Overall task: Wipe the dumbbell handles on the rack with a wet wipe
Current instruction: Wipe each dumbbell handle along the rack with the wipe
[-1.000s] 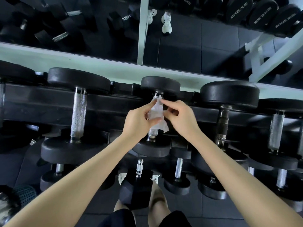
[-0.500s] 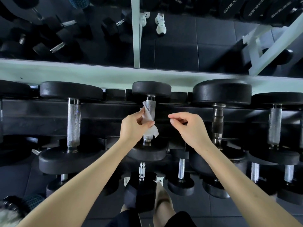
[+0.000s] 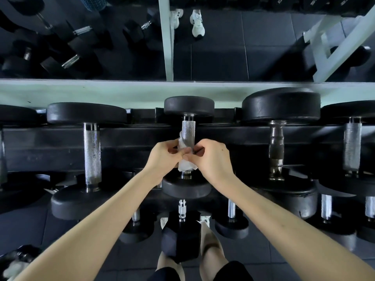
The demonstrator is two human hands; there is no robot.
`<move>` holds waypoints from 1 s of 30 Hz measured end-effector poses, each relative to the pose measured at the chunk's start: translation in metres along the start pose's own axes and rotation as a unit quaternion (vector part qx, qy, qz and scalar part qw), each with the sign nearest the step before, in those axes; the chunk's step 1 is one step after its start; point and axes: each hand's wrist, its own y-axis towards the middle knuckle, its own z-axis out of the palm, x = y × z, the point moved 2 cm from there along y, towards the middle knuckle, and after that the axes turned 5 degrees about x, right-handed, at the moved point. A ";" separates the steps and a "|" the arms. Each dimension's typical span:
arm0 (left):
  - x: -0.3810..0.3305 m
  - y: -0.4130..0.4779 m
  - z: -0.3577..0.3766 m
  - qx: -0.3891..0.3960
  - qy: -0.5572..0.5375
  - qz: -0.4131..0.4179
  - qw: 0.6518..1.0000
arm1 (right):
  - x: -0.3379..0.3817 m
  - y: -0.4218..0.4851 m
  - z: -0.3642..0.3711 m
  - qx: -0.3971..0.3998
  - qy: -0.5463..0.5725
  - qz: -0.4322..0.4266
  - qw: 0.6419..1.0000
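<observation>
A small black dumbbell lies on the top shelf of the rack [image 3: 50, 138], its knurled steel handle [image 3: 188, 129] pointing away from me. A white wet wipe [image 3: 185, 165] is wrapped round the near half of that handle. My left hand [image 3: 162, 157] pinches the wipe from the left. My right hand [image 3: 211, 159] pinches it from the right, fingertips meeting the left hand's over the handle. The far half of the handle is bare.
Larger dumbbells lie on either side: one with a knurled handle [image 3: 92, 153] to the left, one with a darker handle [image 3: 276, 147] to the right. Smaller dumbbells sit on the lower shelf [image 3: 181, 209]. A mirror [image 3: 219, 47] stands behind the rack. My legs are below.
My right hand, which had come off the wipe half a second ago, has come back and pinches it again. Both hands sit lower on the handle than a second ago.
</observation>
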 end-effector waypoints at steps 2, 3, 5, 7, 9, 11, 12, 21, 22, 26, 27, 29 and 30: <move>-0.002 -0.003 -0.001 0.003 -0.086 -0.017 0.996 | -0.003 -0.001 0.005 -0.002 0.018 -0.001 1.000; -0.003 -0.005 -0.002 0.002 -0.118 -0.024 0.993 | -0.004 0.000 0.006 0.001 0.034 -0.003 0.999; 0.001 -0.008 -0.003 -0.001 -0.163 -0.031 0.986 | -0.006 0.005 0.006 0.005 0.069 -0.015 0.997; 0.005 -0.010 -0.003 -0.004 -0.190 -0.034 0.981 | -0.008 0.009 0.005 0.006 0.107 -0.027 0.994; 0.007 -0.009 -0.001 -0.010 -0.190 -0.032 0.981 | -0.010 0.010 0.004 0.005 0.138 -0.038 0.990; 0.004 -0.005 0.002 -0.012 -0.176 -0.030 0.984 | -0.012 0.008 0.004 0.002 0.149 -0.045 0.988; 0.002 -0.002 0.003 -0.010 -0.162 -0.029 0.986 | -0.012 0.008 0.004 -0.001 0.150 -0.049 0.987; -0.033 0.032 -0.004 0.014 -0.153 0.034 0.987 | -0.001 0.046 -0.015 -0.093 0.124 -0.082 0.985; -0.030 0.030 -0.004 0.018 -0.142 0.032 0.989 | -0.005 0.042 -0.013 -0.085 0.132 -0.078 0.985; -0.009 0.014 -0.005 0.036 -0.073 0.003 0.997 | -0.018 0.016 0.000 -0.037 0.146 -0.055 0.987; -0.005 0.010 -0.005 0.040 -0.064 0.000 0.997 | -0.019 0.013 0.001 -0.028 0.149 -0.048 0.987; -0.004 0.007 -0.004 0.034 -0.053 0.009 0.998 | -0.018 0.013 -0.002 -0.018 0.152 -0.042 0.987; -0.007 0.009 -0.004 0.028 -0.051 0.017 0.998 | -0.016 0.017 -0.005 -0.021 0.144 -0.045 0.988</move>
